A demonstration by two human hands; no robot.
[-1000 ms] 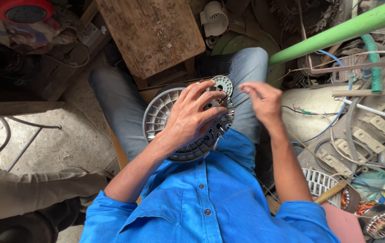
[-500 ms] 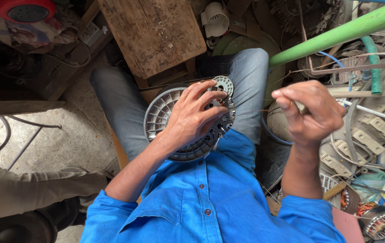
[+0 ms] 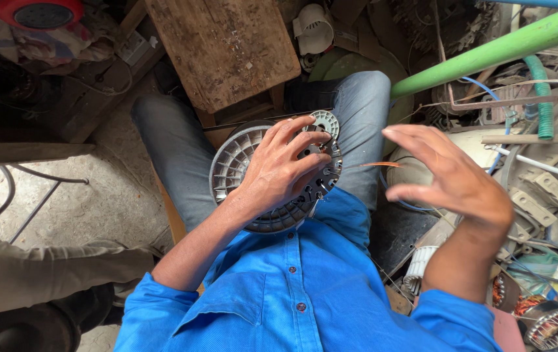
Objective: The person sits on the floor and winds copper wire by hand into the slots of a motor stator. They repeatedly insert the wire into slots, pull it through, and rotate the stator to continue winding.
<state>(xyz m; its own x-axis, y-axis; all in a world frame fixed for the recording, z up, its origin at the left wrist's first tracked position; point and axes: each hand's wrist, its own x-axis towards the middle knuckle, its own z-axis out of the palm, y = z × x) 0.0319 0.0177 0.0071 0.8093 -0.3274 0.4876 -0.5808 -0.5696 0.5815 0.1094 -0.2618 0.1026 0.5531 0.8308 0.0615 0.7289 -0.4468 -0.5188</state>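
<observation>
Left hand: spread flat over the round grey ribbed motor housing, fingers pressing on its face, holding it down.
Motor housing: resting on the person's lap, against the blue shirt.
Right hand: raised off to the side, well apart from the housing, fingers loosely open, gripping nothing.
Copper wire: a thin strand between housing and right hand.
Nearby: a wooden stool ahead, a green pipe to the right.
</observation>
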